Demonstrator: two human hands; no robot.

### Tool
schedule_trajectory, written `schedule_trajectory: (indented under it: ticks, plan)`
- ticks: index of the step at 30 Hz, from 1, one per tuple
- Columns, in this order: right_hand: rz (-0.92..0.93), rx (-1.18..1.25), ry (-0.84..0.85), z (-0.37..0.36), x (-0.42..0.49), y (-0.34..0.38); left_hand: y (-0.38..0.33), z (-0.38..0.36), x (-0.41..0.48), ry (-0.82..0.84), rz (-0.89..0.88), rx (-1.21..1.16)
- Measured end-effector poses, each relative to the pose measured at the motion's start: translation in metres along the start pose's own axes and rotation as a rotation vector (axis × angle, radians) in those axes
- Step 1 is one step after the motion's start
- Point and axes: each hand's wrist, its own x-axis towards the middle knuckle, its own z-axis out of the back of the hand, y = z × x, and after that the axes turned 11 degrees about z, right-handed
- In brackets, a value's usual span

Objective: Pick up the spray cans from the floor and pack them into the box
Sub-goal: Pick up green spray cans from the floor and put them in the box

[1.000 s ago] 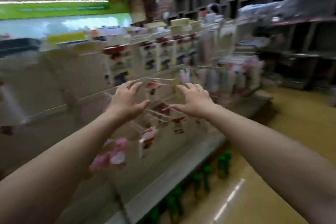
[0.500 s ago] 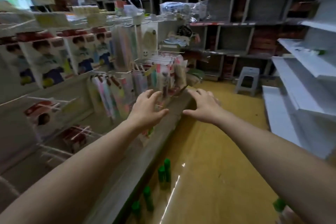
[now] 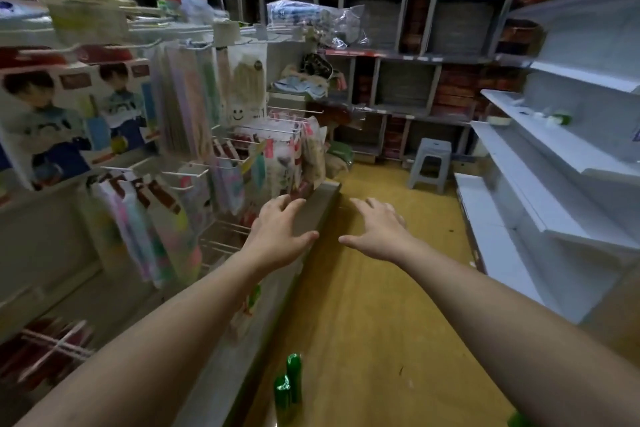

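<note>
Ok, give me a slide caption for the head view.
Empty left hand and right hand reach forward, while green spray cans stand on the yellow floor below.

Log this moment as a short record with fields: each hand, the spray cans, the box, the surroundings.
Left hand: open, holds nothing, out in front by the display rack
Right hand: open, holds nothing, above the yellow floor
Spray cans: two green ones upright on the floor beside the rack's base, untouched
Box: not in view
Surroundings: grey stool at the aisle's far end; white shelves on the right
</note>
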Motion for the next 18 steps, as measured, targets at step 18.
schedule_trajectory:
  ticks: [18]
  plan:
    - [0.489, -0.069, 0.569, -0.255, 0.328, -0.094, 0.126, -0.222, 0.198, 0.010, 0.658, -0.024]
